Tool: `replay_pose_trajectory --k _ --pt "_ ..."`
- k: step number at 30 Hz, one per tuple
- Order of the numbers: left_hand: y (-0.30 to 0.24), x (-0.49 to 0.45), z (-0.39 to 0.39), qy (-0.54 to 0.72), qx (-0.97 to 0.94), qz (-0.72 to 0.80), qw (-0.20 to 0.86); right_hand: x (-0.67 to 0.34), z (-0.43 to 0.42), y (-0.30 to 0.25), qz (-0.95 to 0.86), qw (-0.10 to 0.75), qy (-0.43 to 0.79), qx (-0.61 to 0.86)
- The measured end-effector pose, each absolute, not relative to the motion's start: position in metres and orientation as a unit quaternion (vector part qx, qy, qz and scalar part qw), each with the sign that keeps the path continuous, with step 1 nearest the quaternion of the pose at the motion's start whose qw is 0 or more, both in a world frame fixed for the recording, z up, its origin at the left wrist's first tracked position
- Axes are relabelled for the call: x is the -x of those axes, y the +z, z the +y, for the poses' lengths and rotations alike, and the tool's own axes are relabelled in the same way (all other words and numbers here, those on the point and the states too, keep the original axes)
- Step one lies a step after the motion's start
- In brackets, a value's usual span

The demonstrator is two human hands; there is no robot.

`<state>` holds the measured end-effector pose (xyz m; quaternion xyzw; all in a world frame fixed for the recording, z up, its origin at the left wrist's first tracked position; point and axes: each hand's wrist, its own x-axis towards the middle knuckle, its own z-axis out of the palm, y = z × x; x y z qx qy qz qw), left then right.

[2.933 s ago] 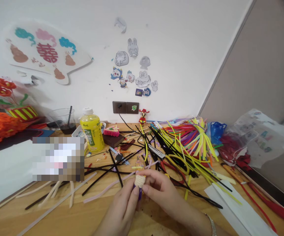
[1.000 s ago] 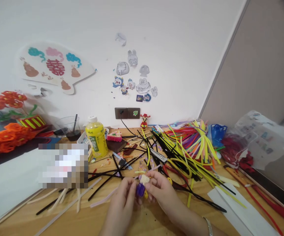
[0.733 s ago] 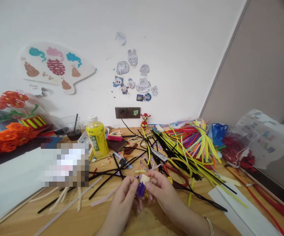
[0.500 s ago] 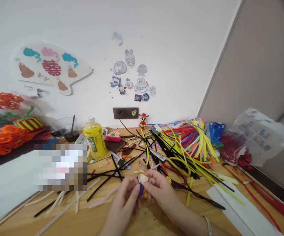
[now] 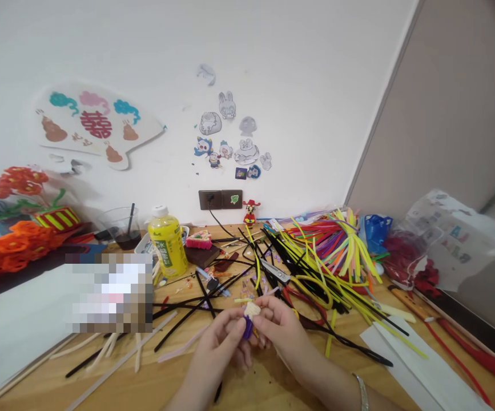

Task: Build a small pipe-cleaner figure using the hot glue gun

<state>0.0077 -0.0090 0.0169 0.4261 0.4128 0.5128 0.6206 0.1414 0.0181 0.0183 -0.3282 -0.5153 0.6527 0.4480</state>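
Both my hands meet over the front of the wooden table, around a small cream-and-purple pipe-cleaner figure [image 5: 251, 311]. My left hand [image 5: 225, 337] is closed, its thumb and fingertips pinching the purple part from the left. From the right, my right hand [image 5: 279, 328] grips the cream part between thumb and forefinger. The figure's underside is hidden by my fingers. Just beyond my hands lie scissors with yellow handles [image 5: 311, 283], blades pointing left, and several black pipe cleaners [image 5: 187, 319].
A yellow bottle [image 5: 168, 242] stands at the back left, near a plastic cup [image 5: 121, 228] of dark liquid. Bundled coloured pipe cleaners [image 5: 352, 245] spread across the back right. White paper [image 5: 418, 359] lies at the right; orange flowers [image 5: 20, 248] stand at the far left.
The camera view has shifted slightly, and the figure has turned a little in my fingers. My left hand's lower fingers have spread somewhat. Both hands keep their hold.
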Motion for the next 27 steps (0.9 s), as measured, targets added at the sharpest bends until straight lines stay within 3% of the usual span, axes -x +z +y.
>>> replay_pose_trajectory --k 8,18,27 --pt "0.026 -0.010 -0.015 0.537 -0.459 0.464 0.535 -0.144 0.017 0.013 -0.574 0.460 0.592 0.328" --pt "0.028 -0.006 -0.024 0.470 -0.623 0.543 0.311 -0.146 0.008 0.018 -0.624 0.459 0.526 0.352" --pt "0.035 -0.010 -0.025 0.468 -0.606 0.547 0.340 -0.148 0.008 0.019 -0.676 0.446 0.464 0.359"
